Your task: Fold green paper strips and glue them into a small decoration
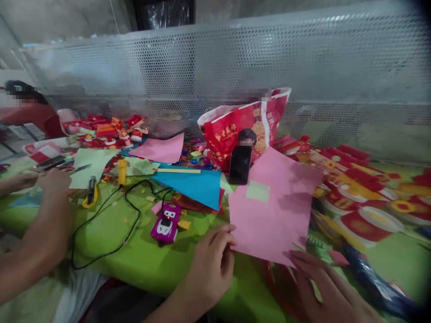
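A pink paper sheet [276, 220] is tilted up above the green tabletop, held along its near edge. At its lower left corner my left hand [213, 260] pinches it, thumb and fingers closed. My right hand [323, 285] grips the lower right edge with its fingertips; part of this hand is cut off by the frame. Against the sheet's left half shows a small pale green paper piece [257, 191]. Under the near edge, between my hands, lies a red curved object [279, 280], partly hidden.
A red printed bag [222, 130] with a phone [240, 165] stands behind. Blue paper [198, 186], a purple power socket [166, 224] with a black cable, and a yellow glue gun [122, 172] lie left. Red paper crafts [367, 224] fill the right. Another person's hands [50, 179] work at far left.
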Motion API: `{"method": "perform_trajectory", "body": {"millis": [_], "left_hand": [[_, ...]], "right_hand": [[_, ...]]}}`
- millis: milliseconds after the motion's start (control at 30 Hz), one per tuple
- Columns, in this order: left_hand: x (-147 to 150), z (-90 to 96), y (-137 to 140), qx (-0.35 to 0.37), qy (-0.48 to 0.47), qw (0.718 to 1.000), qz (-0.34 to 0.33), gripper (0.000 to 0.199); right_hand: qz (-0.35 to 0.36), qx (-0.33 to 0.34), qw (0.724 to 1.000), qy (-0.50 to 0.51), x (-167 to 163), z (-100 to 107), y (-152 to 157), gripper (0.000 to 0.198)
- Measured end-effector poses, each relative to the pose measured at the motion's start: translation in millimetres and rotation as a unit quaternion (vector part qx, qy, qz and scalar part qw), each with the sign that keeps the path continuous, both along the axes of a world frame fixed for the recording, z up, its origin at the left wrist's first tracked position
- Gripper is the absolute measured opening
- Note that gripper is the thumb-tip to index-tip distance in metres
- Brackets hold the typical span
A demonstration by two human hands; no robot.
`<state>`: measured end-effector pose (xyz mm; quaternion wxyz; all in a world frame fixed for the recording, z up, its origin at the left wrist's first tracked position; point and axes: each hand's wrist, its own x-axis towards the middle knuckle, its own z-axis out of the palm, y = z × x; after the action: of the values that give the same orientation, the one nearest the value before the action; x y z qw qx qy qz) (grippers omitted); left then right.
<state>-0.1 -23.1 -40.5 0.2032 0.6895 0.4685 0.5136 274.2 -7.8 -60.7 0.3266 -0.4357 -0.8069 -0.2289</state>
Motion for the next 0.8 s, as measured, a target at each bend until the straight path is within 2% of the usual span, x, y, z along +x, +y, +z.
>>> {"method": "perform_trajectory", "body": {"millis": [67, 300, 600, 800], "left_hand": [[0.3, 0.5, 1.0, 0.01, 0.01, 1.0, 0.011, 0.036], [0.3, 1.8, 1.8, 0.043, 0.024, 0.998, 0.036, 0.033], [2.3, 2.7, 2.2, 0.064, 0.048, 0.996, 0.041, 0.03], [5.8, 0.7, 4.7, 0.077, 0.068, 0.994, 0.03, 0.035]], "right_hand": [[-0.009, 0.006, 1.0, -0.011, -0.8, 2.0, 0.5, 0.023], [0.01, 0.028, 0.999, -0.02, -13.5, 9.9, -0.6, 0.023], [0.025, 0.025, 0.999, 0.023, -15.2, -3.4, 0.1, 0.025], [0.045, 0.02, 0.998, 0.027, -12.1, -0.2, -2.2, 0.023]]}}
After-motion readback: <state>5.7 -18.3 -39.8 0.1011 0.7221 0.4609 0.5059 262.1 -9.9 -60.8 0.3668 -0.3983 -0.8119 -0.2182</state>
